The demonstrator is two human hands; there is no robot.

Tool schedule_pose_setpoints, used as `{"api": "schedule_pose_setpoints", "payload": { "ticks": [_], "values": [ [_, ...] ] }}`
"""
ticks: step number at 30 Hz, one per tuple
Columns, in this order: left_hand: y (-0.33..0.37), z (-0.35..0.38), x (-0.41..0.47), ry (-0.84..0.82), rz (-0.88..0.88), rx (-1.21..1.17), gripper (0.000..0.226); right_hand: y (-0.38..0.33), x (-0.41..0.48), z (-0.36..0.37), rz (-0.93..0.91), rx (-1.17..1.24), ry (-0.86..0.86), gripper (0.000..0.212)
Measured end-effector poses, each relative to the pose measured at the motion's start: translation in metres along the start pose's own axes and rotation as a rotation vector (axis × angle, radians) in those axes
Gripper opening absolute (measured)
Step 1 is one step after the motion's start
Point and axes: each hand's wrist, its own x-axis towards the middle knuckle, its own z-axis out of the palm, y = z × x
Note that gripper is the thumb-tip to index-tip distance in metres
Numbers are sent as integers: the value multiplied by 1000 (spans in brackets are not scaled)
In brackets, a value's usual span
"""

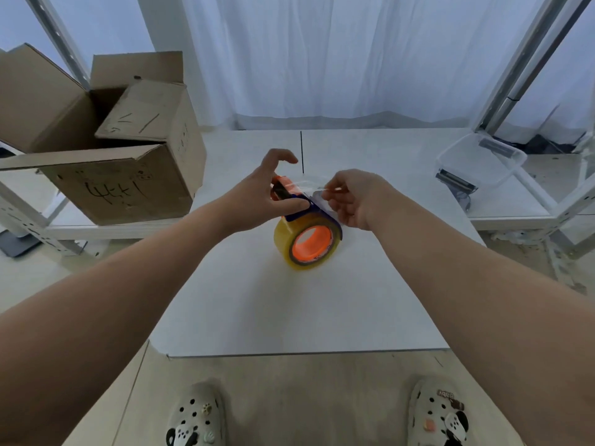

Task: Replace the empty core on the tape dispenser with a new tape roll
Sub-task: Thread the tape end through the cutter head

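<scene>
Head view: a yellowish clear tape roll [307, 241] with an orange inner core is sitting mounted on an orange-and-blue handheld tape dispenser [291, 201], resting mid-way across the white bench [289, 310]. The left hand [260, 197] is gripping the dispenser just behind the roll, thumb pressing its blue edge while the other fingers are arching loosely above. The right hand [351, 197], just right of the roll, is pinching the free transparent tape end [317, 193] between its fingers. Open brown cardboard boxes [112, 146] are sitting far left of the roll; a clear plastic tub [479, 162] is lying far right.
</scene>
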Motion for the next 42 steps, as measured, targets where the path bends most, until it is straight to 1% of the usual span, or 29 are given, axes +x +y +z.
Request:
{"api": "schedule_pose_setpoints", "payload": {
  "ticks": [3,6,9,12,13,16,18,21,23,25,28,31,33,34,36,37,39,41,42],
  "values": [
    [-8,-5,-1,-37,1,65,48,6,4,8,18,-34,8,9],
    [-15,-10,0,-60,-2,95,37,8,6,14,25,-43,7,5],
    [-20,-15,-1,-89,5,121,30,9,7,18,29,-60,3,6],
    [-22,-19,-1,-124,7,134,30,8,5,21,2,-141,5,3],
    [-23,-21,-1,-136,11,145,30,8,5,21,-12,-193,13,6],
    [-22,-25,0,-167,21,186,28,12,8,21,-55,-268,-10,27],
    [-21,-27,0,-189,29,229,29,14,8,19,-72,-285,-31,31],
    [-19,-29,3,-232,25,295,35,18,10,17,-110,-300,-48,30],
    [-17,-29,5,-261,9,338,39,21,11,15,-167,-290,-72,26],
    [-17,-28,7,-282,-17,356,39,24,12,13,-220,-306,-102,21],
    [-15,-27,8,-300,-50,353,38,27,13,5,-250,-367,-167,29],
    [-15,-23,10,-304,-81,332,35,27,13,-5,-297,-516,-195,41],
    [-15,-20,11,-301,-95,323,34,28,14,-10,-337,-596,-192,43],
    [-16,-20,12,-300,-107,318,34,29,16,-12,-351,-599,-174,42],
    [-20,-20,12,-305,-149,309,34,30,21,-16,-366,-529,-103,37],
    [-23,-20,12,-306,-168,305,35,31,23,-17,-406,-500,-61,33],
    [-31,-22,10,-299,-203,271,35,32,26,-18,-601,-544,-14,31],
    [-38,-24,8,-295,-234,206,35,30,22,-13,-840,-625,-45,43],
    [-40,-25,7,-297,-245,169,34,29,19,-8,-930,-673,-73,50]
  ]
}}
